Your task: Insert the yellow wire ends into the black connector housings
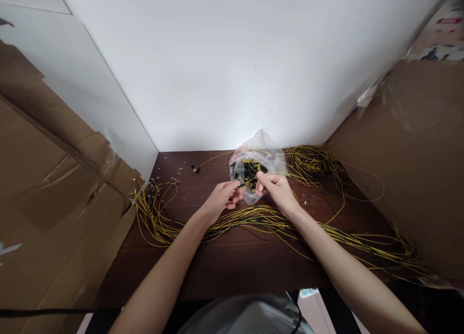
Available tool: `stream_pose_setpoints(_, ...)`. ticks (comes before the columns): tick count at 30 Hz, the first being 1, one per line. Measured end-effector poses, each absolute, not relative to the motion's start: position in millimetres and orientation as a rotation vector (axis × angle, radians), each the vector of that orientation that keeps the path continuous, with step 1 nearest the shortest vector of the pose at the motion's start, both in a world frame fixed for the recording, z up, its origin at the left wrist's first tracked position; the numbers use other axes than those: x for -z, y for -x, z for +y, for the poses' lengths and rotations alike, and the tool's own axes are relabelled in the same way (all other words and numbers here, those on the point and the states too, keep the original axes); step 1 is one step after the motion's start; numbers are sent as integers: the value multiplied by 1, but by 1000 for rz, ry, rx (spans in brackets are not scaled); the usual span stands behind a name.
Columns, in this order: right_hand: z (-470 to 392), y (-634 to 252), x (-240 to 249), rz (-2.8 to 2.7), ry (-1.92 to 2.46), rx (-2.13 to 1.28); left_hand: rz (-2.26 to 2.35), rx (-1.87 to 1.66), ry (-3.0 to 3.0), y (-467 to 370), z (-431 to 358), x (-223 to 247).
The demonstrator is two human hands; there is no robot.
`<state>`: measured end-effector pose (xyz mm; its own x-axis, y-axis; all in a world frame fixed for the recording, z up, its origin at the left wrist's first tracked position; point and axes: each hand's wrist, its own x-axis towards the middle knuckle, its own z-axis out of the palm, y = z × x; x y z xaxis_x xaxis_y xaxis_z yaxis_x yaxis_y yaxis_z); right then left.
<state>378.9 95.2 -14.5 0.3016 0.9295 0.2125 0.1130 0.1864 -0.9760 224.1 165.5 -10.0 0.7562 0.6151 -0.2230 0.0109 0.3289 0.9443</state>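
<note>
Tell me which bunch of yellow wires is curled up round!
The yellow wire coil beside the clear plastic bag, on its right; the other bunch stretches out long across the table.

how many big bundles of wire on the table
2: a coiled bundle to the right of the plastic bag, and a long bundle running across the table in front of the bag.

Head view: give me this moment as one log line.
left hand: appears to pinch dark piece; right hand: appears to pinch yellow wire; by hands: clear bag, black and yellow parts inside; nearer: wire bundle on table
</note>
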Motion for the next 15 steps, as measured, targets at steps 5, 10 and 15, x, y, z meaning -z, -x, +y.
stream_pose_setpoints(5,88,-371,7,-1234,1198,-602,619,-418,-1212,-224,164,10)
stream_pose_setpoints(10,84,-367,3,-1538,1231,-196,575,-384,-1339,-225,160,9)
stream_pose_setpoints(15,86,-368,7,-1614,1340,-174,565,-497,-1449,-225,162,13)
